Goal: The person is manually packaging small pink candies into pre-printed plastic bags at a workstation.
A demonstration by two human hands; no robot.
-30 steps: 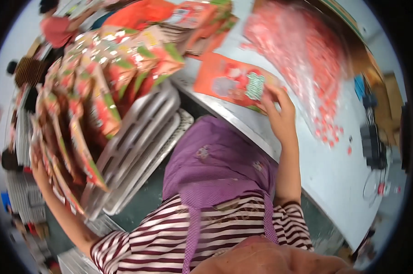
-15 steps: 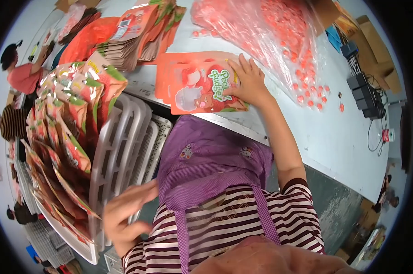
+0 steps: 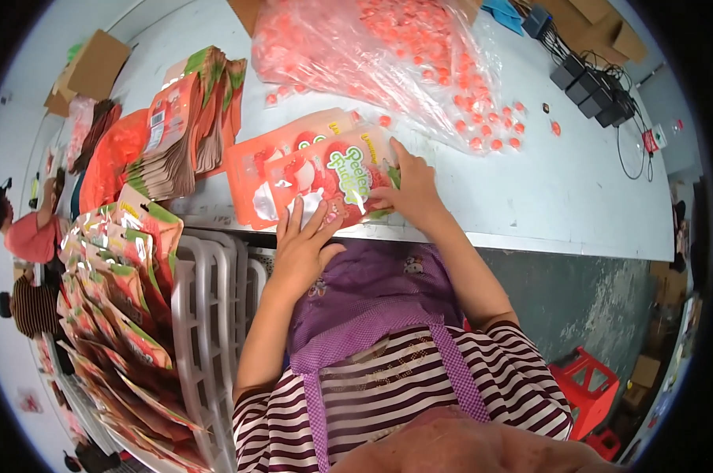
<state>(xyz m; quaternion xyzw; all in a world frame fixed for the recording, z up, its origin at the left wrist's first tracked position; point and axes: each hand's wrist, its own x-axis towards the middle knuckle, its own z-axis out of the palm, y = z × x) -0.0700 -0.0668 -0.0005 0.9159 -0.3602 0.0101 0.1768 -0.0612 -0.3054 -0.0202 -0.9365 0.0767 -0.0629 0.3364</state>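
White tabletop [image 3: 577, 189] fills the upper half of my view, with a grey front face dropping below its near edge. On it, close to that edge, lies an orange printed pouch [image 3: 337, 177] with a second like it tucked partly underneath on its left side. My left hand [image 3: 301, 248] lies flat and open, fingers spread, with the fingertips pressing on the pouch's near lower corner and gripping nothing. My right hand [image 3: 410, 193] sits on the pouch's right end, fingers curled over its edge; I cannot tell whether it pinches the pouch or only presses it down. Beyond the pouch, farther across the table, a big clear bag of small red pieces [image 3: 372, 55] sprawls, with loose red pieces scattered to its right. Left of the pouch stands a stack of flat pouches [image 3: 187, 130]. Below and left of the pouch, off the table, a white slatted rack [image 3: 207, 315] carries a fanned row of more pouches [image 3: 116, 299]. Far right of the pouch, black adapters [image 3: 593, 87] sit at the table's corner.
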